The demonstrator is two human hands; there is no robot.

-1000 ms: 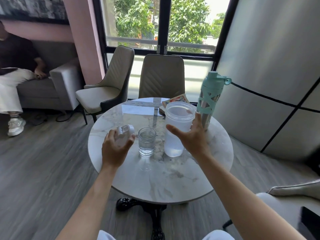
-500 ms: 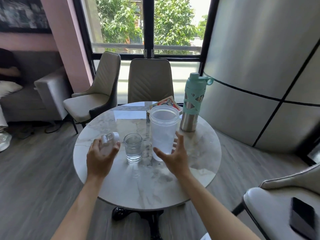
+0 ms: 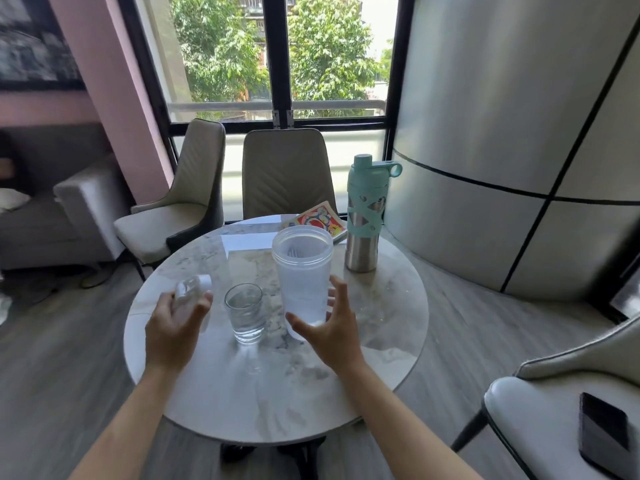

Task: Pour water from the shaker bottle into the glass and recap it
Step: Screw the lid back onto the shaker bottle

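Observation:
A translucent white shaker bottle (image 3: pixel 303 271) stands upright and uncapped near the middle of the round marble table (image 3: pixel 270 386), with water in its lower part. A small clear glass (image 3: pixel 245 312) holding water stands just left of it. My right hand (image 3: pixel 327 327) hovers at the bottle's base with fingers spread, holding nothing. My left hand (image 3: pixel 173 325), left of the glass, grips the bottle's white lid (image 3: pixel 192 289).
A teal and steel bottle (image 3: pixel 365 216) stands at the table's back right, beside a colourful box (image 3: pixel 317 220). Two beige chairs (image 3: pixel 287 174) sit behind the table. A white chair (image 3: pixel 554 386) with a dark phone (image 3: pixel 604 431) is at my right.
My right hand has slid from the bottle's side down to its base, fingers spread. The left hand still holds the lid. The view has shifted right.

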